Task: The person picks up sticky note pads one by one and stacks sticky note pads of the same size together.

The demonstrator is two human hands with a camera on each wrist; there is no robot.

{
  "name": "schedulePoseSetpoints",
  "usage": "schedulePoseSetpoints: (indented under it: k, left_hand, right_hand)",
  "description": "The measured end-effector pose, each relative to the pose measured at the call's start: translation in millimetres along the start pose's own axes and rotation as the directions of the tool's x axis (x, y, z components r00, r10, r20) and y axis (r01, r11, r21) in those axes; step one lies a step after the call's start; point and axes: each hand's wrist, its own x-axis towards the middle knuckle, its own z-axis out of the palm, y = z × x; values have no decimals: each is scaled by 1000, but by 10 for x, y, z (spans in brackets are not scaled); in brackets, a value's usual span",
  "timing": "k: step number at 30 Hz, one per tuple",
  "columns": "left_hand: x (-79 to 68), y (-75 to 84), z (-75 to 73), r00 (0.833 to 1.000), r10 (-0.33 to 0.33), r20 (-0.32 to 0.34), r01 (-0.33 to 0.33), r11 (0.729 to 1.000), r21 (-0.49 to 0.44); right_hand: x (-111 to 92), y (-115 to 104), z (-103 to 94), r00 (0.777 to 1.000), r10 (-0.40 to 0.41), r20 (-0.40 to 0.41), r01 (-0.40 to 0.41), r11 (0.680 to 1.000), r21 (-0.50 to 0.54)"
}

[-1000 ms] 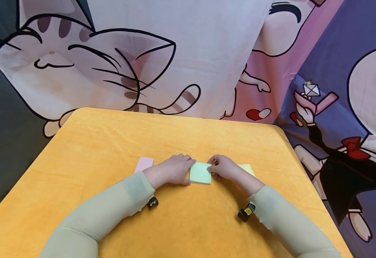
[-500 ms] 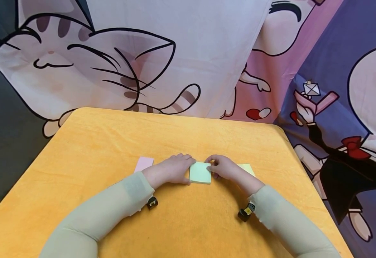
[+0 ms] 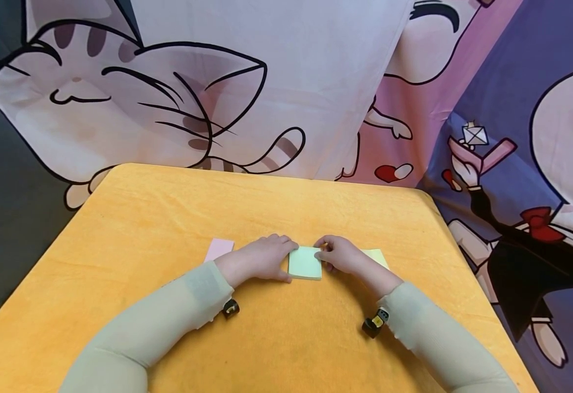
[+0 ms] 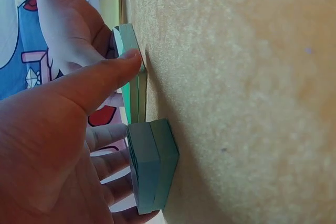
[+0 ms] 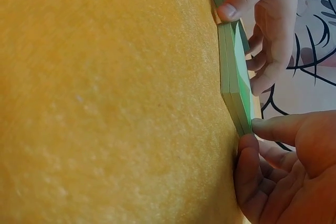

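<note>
A stack of mint-green sticky notes lies mid-table, with a seam along its side in the wrist views. My left hand holds it at its left end, thumb on the near corner and fingers on the far side. Under that palm, a blue-green block of notes shows in the left wrist view; the head view hides it. My right hand pinches the right edge of the green sticky notes between thumb and fingers. In the right wrist view, the top sheet looks slightly bowed up.
Left of the left hand lies a pink note pad, partly behind the forearm. A pale yellow pad shows behind the right wrist. The yellow-covered table reaches back to a cartoon-printed cloth.
Both hands stay almost in place at the green sticky notes. The right fingers have shifted slightly at the right edge, with the index fingertip now farther left along the back.
</note>
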Motion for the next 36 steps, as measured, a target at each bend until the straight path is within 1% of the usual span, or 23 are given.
schedulePoseSetpoints:
  k: [3,8,14,19,23,32,36]
  left_hand:
    - [-6,-3,2,1000,-1,-1,1,1000,6]
    - [-12,-3,4,1000,10,-21,-10,1000,24]
    - [-15,2,0,999,15,-29,-15,999,33]
    - [-25,1,-19,1000,19,-24,-19,1000,14]
    - [-26,-4,-28,1000,8,-19,-9,1000,-19]
    - [19,-23,-24,999,-15,-37,14,999,-38]
    - [46,-26,-39,999,-30,-27,28,998,-53]
  right_hand:
    - [0,-4,-1,1000,11,-2,-11,1000,6]
    - [-5,-15,2,1000,26,-3,-26,999,22]
    - [-13,-24,-3,1000,23,-9,-23,999,23]
    - [-13,-19,0,1000,22,-12,-21,1000,17]
    - [-9,-16,6,1000,25,-14,-25,1000,16]
    - [-37,-40,9,1000,13,-27,-13,1000,10]
    - [-40,-38,8,999,16,-29,-16,1000,20]
